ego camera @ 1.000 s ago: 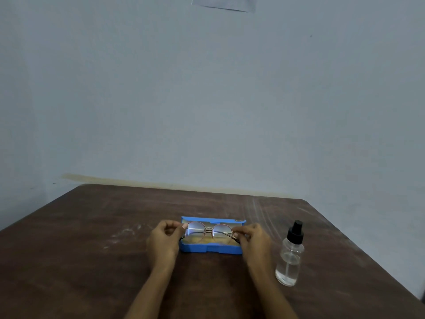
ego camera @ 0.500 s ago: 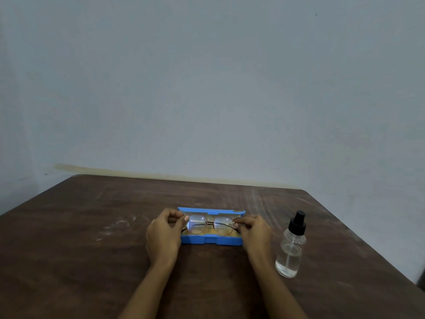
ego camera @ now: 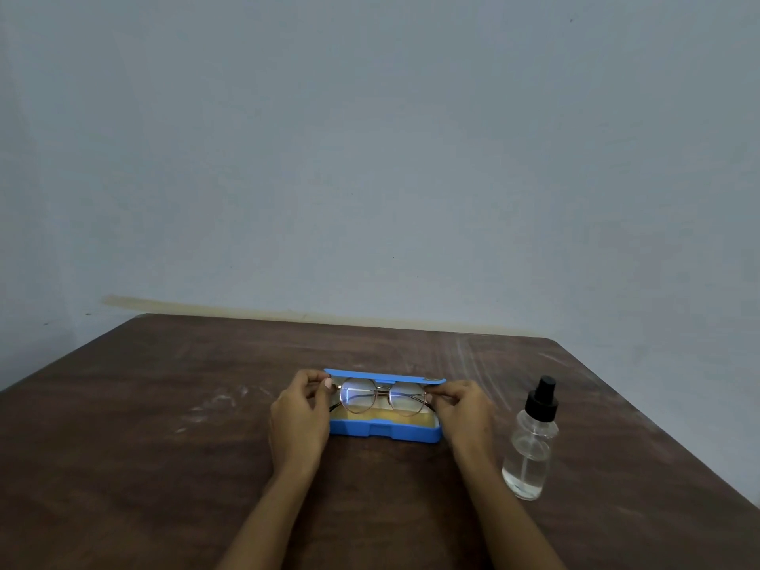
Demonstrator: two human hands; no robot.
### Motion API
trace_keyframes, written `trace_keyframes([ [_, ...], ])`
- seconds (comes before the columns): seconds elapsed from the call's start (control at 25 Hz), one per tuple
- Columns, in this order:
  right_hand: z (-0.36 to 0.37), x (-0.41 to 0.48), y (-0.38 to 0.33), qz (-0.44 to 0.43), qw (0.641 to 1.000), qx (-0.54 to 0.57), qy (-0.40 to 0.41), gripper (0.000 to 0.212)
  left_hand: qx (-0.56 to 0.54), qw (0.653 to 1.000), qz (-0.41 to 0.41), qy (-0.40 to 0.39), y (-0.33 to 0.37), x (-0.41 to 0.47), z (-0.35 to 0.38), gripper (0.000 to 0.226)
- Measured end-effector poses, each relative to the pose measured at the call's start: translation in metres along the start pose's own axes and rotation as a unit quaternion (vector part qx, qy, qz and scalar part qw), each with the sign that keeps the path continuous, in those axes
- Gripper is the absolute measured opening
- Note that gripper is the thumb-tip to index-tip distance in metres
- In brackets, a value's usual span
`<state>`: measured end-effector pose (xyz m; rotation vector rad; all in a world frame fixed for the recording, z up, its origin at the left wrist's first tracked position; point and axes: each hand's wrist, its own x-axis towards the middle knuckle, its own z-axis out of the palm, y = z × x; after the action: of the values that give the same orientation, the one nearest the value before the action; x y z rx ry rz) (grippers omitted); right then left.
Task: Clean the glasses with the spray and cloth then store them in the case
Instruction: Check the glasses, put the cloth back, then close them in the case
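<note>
From the head view, a dark brown wooden table [ego camera: 164, 446] stands against a pale grey-blue wall [ego camera: 370, 158]. Near the table's middle lies a blue glasses case [ego camera: 384, 431], open, its lid raised along the far side. A yellow layer covers its floor; whether that is lining or a folded cloth cannot be told.

The round, thin-rimmed metal glasses [ego camera: 382, 399] are held upright over the open case, lenses facing the camera, between the lid and the near wall. Their lower rims sit low against the yellow floor; whether they touch it cannot be told.

The left hand [ego camera: 298, 417] is at the case's left end; its thumb and forefinger are curled and pinch the left end of the frame, the other fingers bent behind them. The right hand [ego camera: 464, 413] is at the case's right end; its fingertips likewise pinch the right end of the frame. Both forearms reach in from the bottom edge.

A clear spray bottle [ego camera: 530, 442] with a black pump cap stands upright to the right of the case, near the right hand but apart from it; clear liquid fills its lower part.
</note>
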<state>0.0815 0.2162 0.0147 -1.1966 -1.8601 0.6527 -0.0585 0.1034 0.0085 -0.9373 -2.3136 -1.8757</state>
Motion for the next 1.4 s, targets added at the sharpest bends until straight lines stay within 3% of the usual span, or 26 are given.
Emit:
trace_keyframes([
  [0.2, 0.0, -0.002, 0.002, -0.005, 1.0, -0.015, -0.021, 0.02, 0.081, 0.996, 0.029, -0.009, -0.005, -0.002, -0.001, 0.017],
  [0.36, 0.001, -0.001, 0.003, -0.013, 0.998, -0.045, -0.042, 0.02, 0.194, 0.974, 0.114, -0.02, -0.002, -0.01, -0.007, 0.018],
  [0.56, 0.001, -0.001, 0.002, -0.012, 0.996, -0.067, -0.061, 0.021, 0.272, 0.948, 0.161, -0.033, 0.009, -0.015, -0.012, 0.028],
  [0.76, 0.004, 0.0, 0.005, -0.011, 0.995, -0.076, -0.071, 0.02, 0.3, 0.923, 0.24, 0.015, 0.01, -0.017, -0.009, 0.012],
  [1.0, 0.007, -0.003, 0.007, -0.007, 0.995, -0.065, -0.071, 0.018, 0.326, 0.911, 0.253, -0.003, 0.004, -0.018, -0.007, 0.02],
  [1.16, 0.003, -0.006, 0.004, -0.007, 0.996, -0.055, -0.074, 0.02, 0.324, 0.919, 0.223, -0.015, 0.002, -0.02, -0.004, 0.003],
  [1.32, -0.001, -0.01, -0.001, 0.003, 0.997, -0.014, -0.073, 0.024, 0.313, 0.929, 0.197, -0.03, 0.004, -0.019, -0.005, 0.015],
  [1.4, -0.002, -0.012, -0.003, 0.018, 0.998, 0.024, -0.059, 0.022, 0.288, 0.937, 0.197, -0.03, 0.004, -0.02, -0.005, 0.01],
])
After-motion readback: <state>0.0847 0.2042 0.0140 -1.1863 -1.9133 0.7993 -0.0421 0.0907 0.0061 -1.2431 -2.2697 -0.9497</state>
